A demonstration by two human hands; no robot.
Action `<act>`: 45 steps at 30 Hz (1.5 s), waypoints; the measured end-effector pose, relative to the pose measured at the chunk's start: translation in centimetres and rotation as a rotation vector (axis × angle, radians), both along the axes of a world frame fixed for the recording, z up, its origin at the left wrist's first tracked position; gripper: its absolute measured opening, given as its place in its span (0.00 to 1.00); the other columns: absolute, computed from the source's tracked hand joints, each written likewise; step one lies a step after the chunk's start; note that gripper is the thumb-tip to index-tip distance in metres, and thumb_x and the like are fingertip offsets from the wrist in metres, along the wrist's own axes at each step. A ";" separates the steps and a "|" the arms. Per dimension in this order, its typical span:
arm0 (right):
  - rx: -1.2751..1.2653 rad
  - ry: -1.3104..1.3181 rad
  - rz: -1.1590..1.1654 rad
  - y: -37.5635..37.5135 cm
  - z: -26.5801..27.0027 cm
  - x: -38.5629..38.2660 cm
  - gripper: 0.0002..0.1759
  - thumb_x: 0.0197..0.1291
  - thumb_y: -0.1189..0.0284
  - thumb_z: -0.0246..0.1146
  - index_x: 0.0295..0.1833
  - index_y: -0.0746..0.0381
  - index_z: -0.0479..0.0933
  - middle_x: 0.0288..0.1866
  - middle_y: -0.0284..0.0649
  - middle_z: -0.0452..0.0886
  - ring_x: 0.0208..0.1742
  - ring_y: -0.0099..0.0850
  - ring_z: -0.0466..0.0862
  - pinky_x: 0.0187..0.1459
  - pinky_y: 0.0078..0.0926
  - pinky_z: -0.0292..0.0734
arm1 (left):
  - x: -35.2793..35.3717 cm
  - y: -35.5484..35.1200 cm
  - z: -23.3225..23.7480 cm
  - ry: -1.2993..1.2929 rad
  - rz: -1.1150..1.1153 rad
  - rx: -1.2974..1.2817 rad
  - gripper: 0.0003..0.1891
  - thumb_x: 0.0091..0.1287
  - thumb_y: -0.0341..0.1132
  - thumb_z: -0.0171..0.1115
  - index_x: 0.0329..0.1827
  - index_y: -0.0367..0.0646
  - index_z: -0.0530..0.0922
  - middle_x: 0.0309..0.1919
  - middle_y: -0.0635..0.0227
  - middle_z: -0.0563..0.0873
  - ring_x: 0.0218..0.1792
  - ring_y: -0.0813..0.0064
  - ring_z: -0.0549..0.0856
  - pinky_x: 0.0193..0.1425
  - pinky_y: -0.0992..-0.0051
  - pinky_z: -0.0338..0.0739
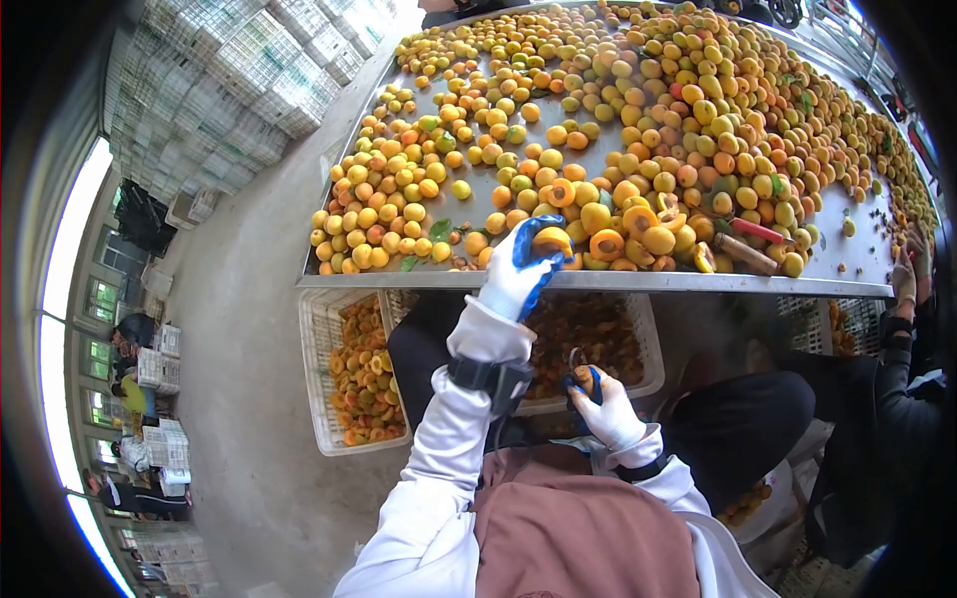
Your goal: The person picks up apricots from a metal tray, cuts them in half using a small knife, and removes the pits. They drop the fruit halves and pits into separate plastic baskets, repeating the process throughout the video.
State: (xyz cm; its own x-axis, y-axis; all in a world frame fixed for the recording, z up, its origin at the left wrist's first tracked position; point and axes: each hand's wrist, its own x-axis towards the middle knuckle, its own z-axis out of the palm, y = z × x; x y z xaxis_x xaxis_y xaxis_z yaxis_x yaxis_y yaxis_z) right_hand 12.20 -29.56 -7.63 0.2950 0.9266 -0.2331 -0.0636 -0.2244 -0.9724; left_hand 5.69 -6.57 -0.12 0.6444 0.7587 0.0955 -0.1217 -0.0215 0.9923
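My left hand (520, 271), in a white glove with blue-coated fingers, is closed around a yellow-orange apricot (551, 240) at the front edge of the metal table (598, 282). Lower and to the right, my right hand (608, 411), gloved the same way, grips a small knife (576, 359) with a wooden handle and a short, seemingly curved blade. The knife is apart from the fruit. Close by my left hand lie cut apricot halves (606, 245) among whole apricots (387, 199). The lower part of the held apricot is hidden by my fingers.
A wooden-handled tool (746, 254) and a red handle (758, 231) lie among the fruit. Under the table stand a white crate (311, 374) of apricot pieces and another crate (653, 371) with darker contents. A co-worker's hand (904, 279) is at right; stacked crates (214, 90) stand behind.
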 end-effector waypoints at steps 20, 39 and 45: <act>-0.219 0.636 -0.305 1.5 1.1 -0.1 0.19 0.71 0.56 0.66 0.49 0.63 0.82 0.30 0.32 0.82 0.25 0.23 0.80 0.26 0.20 0.76 | -7.3 -10.2 -5.1 0.120 -0.328 -0.480 0.32 0.72 0.46 0.68 0.75 0.43 0.70 0.50 0.69 0.85 0.40 0.82 0.81 0.43 0.82 0.77; -0.172 0.128 0.234 0.4 1.2 -1.0 0.15 0.72 0.68 0.62 0.56 0.67 0.79 0.36 0.37 0.84 0.37 0.21 0.78 0.43 0.26 0.76 | -8.6 -9.3 -11.0 -0.476 -0.145 -1.079 0.29 0.78 0.55 0.51 0.68 0.39 0.76 0.40 0.57 0.88 0.40 0.61 0.87 0.52 0.60 0.82; -0.105 0.019 0.206 0.8 0.1 -1.3 0.18 0.72 0.66 0.61 0.58 0.69 0.78 0.41 0.46 0.87 0.43 0.30 0.84 0.48 0.32 0.78 | -7.2 -9.8 -11.7 -0.318 0.070 -1.008 0.26 0.79 0.50 0.51 0.62 0.36 0.80 0.47 0.59 0.88 0.49 0.62 0.86 0.57 0.62 0.82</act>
State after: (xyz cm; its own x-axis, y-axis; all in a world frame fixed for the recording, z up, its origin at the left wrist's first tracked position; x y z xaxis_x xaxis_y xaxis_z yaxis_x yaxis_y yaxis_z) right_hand 10.88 -28.78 -7.54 0.0963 0.9371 -0.3356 -0.0239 -0.3349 -0.9420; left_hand -1.49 -16.41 -11.84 0.6524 0.6155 -0.4421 -0.4089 0.7771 0.4785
